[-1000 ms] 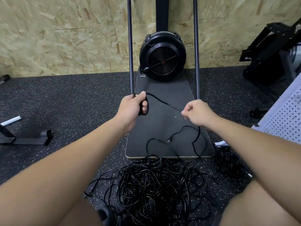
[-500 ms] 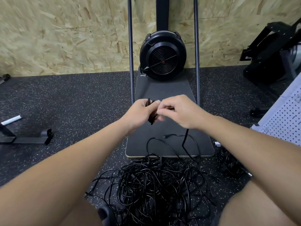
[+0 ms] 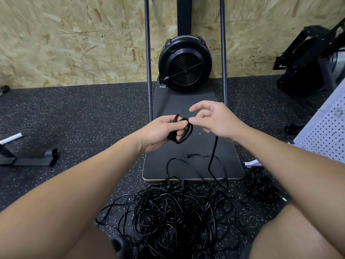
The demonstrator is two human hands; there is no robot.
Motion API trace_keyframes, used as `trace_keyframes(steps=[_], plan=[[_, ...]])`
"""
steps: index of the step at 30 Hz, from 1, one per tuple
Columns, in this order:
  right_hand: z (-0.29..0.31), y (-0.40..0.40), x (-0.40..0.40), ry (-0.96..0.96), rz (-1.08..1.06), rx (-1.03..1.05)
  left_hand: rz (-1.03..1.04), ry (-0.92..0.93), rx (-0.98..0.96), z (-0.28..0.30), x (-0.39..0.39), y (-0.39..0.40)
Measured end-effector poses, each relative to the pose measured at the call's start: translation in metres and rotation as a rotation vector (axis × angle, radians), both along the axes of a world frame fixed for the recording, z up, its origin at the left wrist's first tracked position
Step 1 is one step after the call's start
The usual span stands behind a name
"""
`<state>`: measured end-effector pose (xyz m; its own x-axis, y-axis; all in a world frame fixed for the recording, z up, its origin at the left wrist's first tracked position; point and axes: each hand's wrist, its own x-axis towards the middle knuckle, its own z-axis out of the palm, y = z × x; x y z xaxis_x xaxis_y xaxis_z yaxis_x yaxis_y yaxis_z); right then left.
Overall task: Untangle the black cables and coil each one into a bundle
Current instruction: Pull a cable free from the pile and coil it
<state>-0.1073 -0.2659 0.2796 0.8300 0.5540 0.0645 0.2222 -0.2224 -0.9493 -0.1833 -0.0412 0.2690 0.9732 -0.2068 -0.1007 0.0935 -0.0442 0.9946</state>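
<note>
I'm mid-coil: my left grip [image 3: 164, 129] pinches the small coil [image 3: 183, 131] above the board, right grip [image 3: 214, 120] spread beside it; next, another loop drawn from the floor pile [image 3: 179, 215].

Gym or workshop space, speckled rubber floor [image 3: 74, 118], chipboard wall [image 3: 65, 38], black fan machine [image 3: 184, 66]

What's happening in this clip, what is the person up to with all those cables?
A person is winding one black cable into a coil. The left hand grips a few finished loops, while the right hand hovers just beside them with loose fingers; whether it pinches the cable is unclear. The cable's slack trails down to a big tangled pile on the floor. Another bundle lies to the right.
</note>
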Motion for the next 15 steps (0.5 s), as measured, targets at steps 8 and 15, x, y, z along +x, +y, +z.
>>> trace_keyframes(steps=[8,15], plan=[[-0.032,-0.021,0.010,0.305,0.225,-0.367,0.300,-0.015,-0.073,0.003,0.004,0.003],[-0.042,-0.021,0.018,0.457,-0.017,-0.154,0.499,0.020,-0.215,0.006,0.007,0.008]])
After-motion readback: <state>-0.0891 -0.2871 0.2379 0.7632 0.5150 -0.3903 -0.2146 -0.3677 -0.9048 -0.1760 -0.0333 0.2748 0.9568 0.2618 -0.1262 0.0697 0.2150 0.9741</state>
